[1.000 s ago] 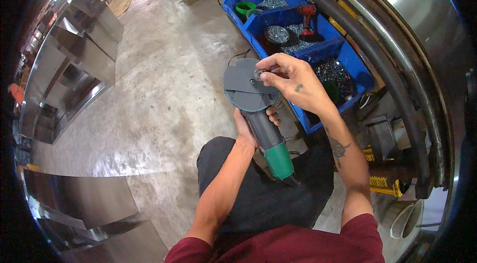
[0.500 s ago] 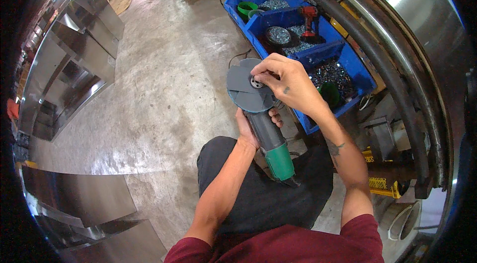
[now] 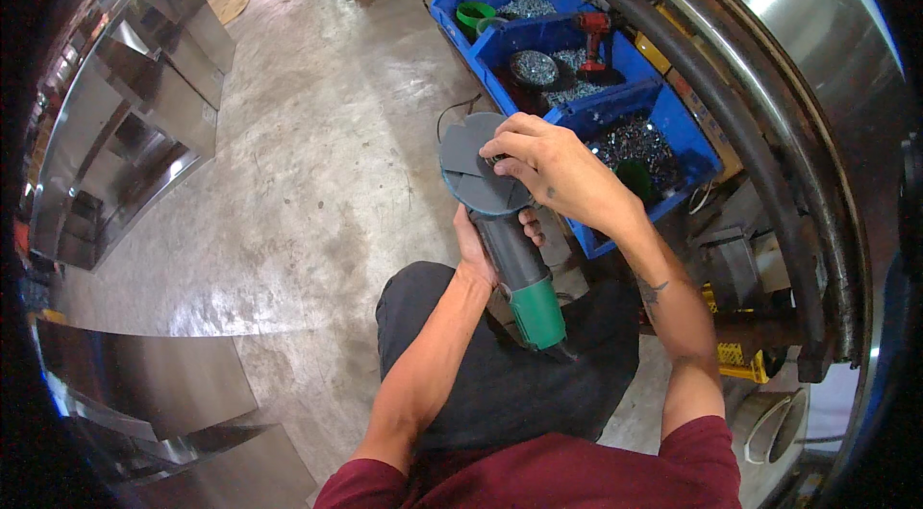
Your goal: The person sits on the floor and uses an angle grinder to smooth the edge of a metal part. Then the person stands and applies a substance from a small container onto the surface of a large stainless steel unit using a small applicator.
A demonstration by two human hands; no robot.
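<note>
An angle grinder [image 3: 536, 312] with a black and green body rests over my lap, its disc end pointing away from me. My left hand [image 3: 474, 254] is closed around the black body just below the disc, with fingertips showing on the right side. A round grey flap disc [image 3: 471, 184] faces up at the grinder's head. On its centre, my right hand [image 3: 562, 163] has thumb and fingers pinched around the lock nut, which they mostly cover. The grinder's cord end dips toward my dark trousers.
Blue bins [image 3: 588, 238] holding screws and small metal parts stand to the right, with a red cordless drill [image 3: 594, 36] in one. Dark round bars [image 3: 769, 134] run along the right. Sheet-metal pieces [image 3: 163, 374] lie on the concrete floor [image 3: 298, 173] at left.
My right fingers have shifted around the disc's centre and now cover the nut that showed before. The left hand keeps its hold on the grinder, and the view has moved slightly.
</note>
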